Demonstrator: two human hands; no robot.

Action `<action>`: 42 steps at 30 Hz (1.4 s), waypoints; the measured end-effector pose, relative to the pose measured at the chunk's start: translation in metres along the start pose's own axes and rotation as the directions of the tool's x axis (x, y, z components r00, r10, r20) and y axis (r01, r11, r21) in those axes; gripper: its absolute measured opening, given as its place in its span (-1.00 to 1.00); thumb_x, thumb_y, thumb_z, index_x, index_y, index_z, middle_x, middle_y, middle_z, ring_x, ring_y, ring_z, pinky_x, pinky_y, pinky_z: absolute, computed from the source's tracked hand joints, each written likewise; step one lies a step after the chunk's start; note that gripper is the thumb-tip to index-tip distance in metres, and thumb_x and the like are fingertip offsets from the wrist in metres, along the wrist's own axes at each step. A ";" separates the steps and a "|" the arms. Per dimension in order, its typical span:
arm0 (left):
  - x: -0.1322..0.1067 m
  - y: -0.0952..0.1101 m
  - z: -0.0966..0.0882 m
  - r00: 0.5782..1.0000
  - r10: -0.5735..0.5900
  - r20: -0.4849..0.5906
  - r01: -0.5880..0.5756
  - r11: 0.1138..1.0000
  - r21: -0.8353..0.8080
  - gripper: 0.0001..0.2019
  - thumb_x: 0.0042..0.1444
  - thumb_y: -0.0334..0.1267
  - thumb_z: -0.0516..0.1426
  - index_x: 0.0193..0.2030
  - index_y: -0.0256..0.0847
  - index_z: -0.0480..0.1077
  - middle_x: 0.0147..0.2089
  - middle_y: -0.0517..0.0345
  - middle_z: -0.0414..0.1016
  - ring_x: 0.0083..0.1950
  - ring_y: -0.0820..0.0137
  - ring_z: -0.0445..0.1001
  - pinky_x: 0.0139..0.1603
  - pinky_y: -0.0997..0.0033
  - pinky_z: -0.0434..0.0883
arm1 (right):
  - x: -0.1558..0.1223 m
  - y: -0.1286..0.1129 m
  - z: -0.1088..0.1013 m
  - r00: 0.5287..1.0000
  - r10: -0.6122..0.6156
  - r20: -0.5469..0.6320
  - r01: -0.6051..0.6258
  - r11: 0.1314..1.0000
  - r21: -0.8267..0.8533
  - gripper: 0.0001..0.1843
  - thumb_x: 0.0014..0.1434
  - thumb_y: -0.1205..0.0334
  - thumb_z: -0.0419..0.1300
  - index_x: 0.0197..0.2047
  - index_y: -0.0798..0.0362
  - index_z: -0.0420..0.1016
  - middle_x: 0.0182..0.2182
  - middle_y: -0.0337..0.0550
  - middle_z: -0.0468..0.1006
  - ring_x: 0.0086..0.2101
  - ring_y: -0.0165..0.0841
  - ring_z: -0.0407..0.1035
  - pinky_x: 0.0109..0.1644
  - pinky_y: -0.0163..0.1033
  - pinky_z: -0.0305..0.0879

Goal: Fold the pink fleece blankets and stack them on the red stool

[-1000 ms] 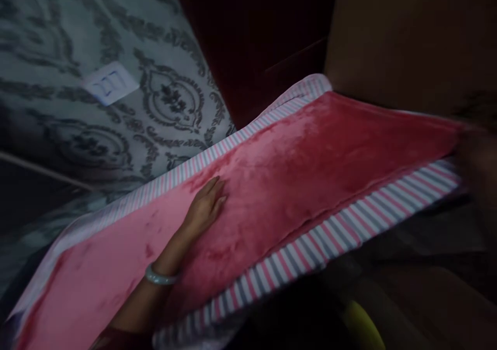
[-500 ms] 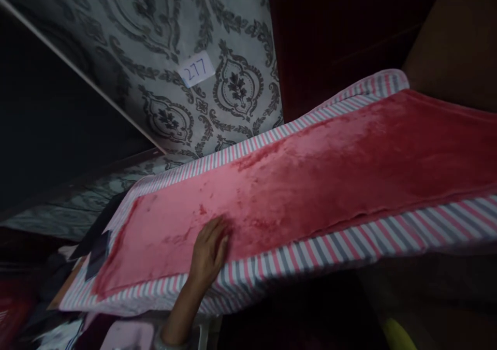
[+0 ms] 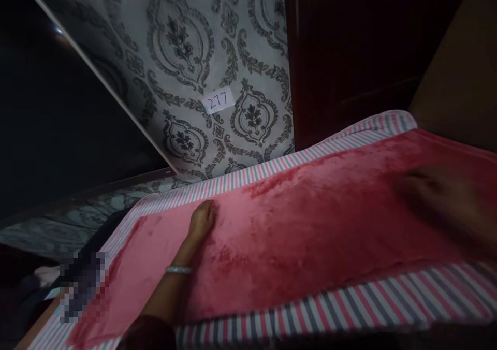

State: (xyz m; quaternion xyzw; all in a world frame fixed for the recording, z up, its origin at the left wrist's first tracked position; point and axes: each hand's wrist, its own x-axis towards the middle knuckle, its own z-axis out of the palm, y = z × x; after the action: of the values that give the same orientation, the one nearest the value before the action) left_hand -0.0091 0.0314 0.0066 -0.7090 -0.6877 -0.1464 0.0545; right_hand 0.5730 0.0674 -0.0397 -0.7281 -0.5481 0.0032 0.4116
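A red plush cloth (image 3: 310,225) lies spread over a striped pink, grey and white sheet (image 3: 341,308). My left hand (image 3: 202,219) rests on the cloth close to its far edge, with a bracelet at the wrist. Its fingers look curled downward and pressed together; whatever may be under them is hidden. Over the right part of the cloth is my right hand (image 3: 438,192), smeared by motion, so its fingers cannot be made out. The pile shows lighter and darker patches across the surface.
A patterned wall (image 3: 186,81) rises behind the far edge, with a paper label (image 3: 218,100) reading 277. Dark red wooden panelling (image 3: 349,55) stands at the back right, a large dark panel (image 3: 70,112) at the left. A blurred-out patch (image 3: 83,288) covers something at the cloth's left end.
My left hand has moved from the near part of the cloth toward its far edge, and its fingers have curled. My right hand has come into view on the right. The view has shifted.
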 end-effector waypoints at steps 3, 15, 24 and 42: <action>0.025 -0.008 0.005 1.000 0.023 0.006 -0.023 1.000 0.000 -0.63 0.27 -0.28 -0.05 0.12 -0.30 0.43 0.15 -0.16 0.51 0.19 0.17 0.46 0.25 0.17 0.35 | -0.007 -0.069 0.042 0.881 -0.418 0.223 0.375 0.903 0.211 -0.87 0.20 0.33 0.20 -0.26 -0.04 0.59 -0.17 -0.04 0.62 -0.09 -0.13 0.48 0.09 -0.02 0.40; 0.064 -0.015 0.023 0.985 0.119 0.123 -0.117 0.993 -0.023 -0.77 0.31 -0.22 0.06 -0.25 -0.18 0.52 -0.18 0.02 0.57 -0.07 0.29 0.51 -0.01 0.34 0.37 | -0.031 -0.256 0.183 0.580 -0.623 0.525 0.632 0.750 0.193 -0.62 0.26 0.22 0.18 0.12 0.07 0.50 0.03 0.06 0.54 0.08 -0.12 0.35 0.18 -0.04 0.18; 0.084 -0.017 0.033 0.996 -0.029 0.082 0.028 0.999 0.022 -0.72 0.39 -0.21 -0.06 -0.17 -0.19 0.45 -0.07 -0.05 0.55 -0.04 0.22 0.51 -0.07 0.32 0.33 | -0.023 -0.273 0.206 0.660 -0.556 0.506 0.638 0.770 0.014 -0.74 0.35 0.25 0.05 -0.18 0.05 0.58 -0.17 0.03 0.55 -0.08 -0.16 0.32 -0.05 -0.16 0.15; 0.074 -0.011 0.022 0.983 0.059 0.177 -0.076 0.993 0.091 -0.46 0.34 -0.10 -0.05 0.35 -0.39 0.20 0.32 -0.29 0.28 0.31 0.02 0.27 0.27 0.03 0.25 | -0.056 -0.195 0.112 0.514 -0.662 0.545 0.723 0.677 0.141 -0.40 0.37 0.01 -0.05 0.34 0.16 0.28 0.28 0.15 0.30 0.24 0.01 0.17 0.30 0.13 0.10</action>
State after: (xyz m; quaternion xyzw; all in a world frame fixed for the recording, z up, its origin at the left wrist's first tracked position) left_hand -0.0164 0.1093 0.0054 -0.7385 -0.6717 -0.0484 0.0339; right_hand 0.3443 0.1009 -0.0209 -0.4344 -0.8858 0.0212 0.1620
